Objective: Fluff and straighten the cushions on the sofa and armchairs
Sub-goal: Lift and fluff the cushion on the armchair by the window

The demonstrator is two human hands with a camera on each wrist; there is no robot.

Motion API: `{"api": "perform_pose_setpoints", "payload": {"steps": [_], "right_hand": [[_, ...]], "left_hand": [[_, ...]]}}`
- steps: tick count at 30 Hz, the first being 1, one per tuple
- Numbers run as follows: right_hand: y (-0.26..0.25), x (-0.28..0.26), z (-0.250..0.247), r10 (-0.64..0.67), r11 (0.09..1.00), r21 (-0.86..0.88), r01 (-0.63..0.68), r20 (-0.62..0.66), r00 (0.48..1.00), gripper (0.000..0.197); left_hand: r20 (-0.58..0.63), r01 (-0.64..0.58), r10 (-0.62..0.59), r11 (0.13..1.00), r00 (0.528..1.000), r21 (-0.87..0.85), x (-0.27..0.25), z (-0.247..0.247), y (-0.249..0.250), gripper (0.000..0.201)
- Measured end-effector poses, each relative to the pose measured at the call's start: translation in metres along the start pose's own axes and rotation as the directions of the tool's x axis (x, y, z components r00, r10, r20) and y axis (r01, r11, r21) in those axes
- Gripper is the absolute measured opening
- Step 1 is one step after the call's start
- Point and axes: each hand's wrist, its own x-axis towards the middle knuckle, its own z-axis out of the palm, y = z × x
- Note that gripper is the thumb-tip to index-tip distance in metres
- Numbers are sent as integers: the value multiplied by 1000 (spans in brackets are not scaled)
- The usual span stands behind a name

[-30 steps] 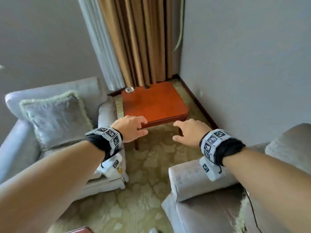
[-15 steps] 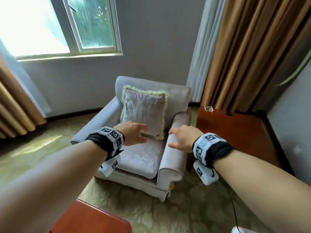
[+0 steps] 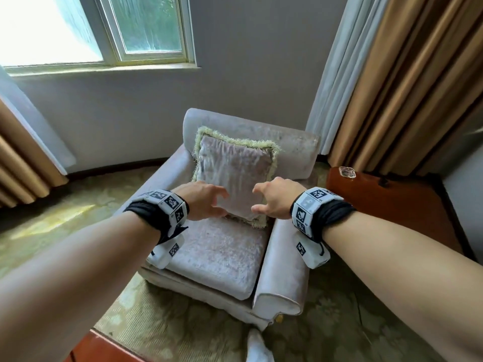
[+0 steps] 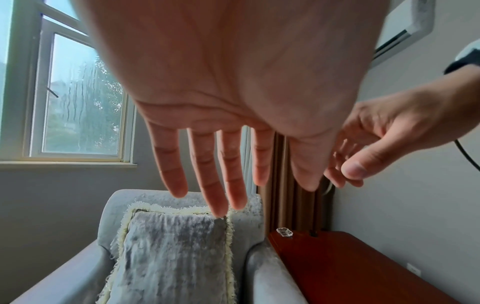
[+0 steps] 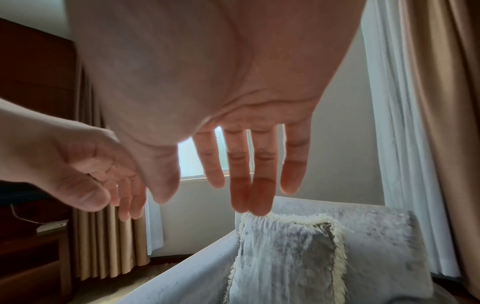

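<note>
My left hand (image 3: 202, 199) and right hand (image 3: 275, 198) spread, empty, before cushion (image 3: 235, 171) upright against armchair (image 3: 285, 265) back. Desk (image 3: 392, 202) right; curtain (image 3: 407, 82) behind; window (image 3: 146, 27) above.

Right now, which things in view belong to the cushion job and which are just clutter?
Job:
fringed cushion
armchair
left hand, open, not touching
right hand, open, not touching

Just lying about:
wooden side table
glass ashtray
curtains
</note>
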Motion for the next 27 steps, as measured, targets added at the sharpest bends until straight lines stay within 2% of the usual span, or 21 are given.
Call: {"api": "perform_pose_setpoints", "payload": {"steps": [8,12,15,22,25,27], "right_hand": [[54,143,-40,-41,999,2,41,-22,999,58],[67,196,-47,-70,997,24,69,12,998,61],[78,232,-55,-62,998,26,62,3,998,59],[93,328,-39,45,992,115,-47,20,999,60],[96,372,-10,131,968,214,-128,2,991,62],[100,403,18,233,921,342,-188,-94,968,67]], "left_hand": [[-88,91,-98,993,991,-76,117,-43,-56,44],[-9,84,-84,996,996,-28,155,-56,-78,47],[-25,72,-72,997,997,-4,188,-68,-102,47],[-3,-71,71,997,997,17,291,-54,-179,54],[-93,-158,155,987,984,-30,346,-32,-225,62],[-218,-223,200,971,955,-83,380,-8,-258,68]]}}
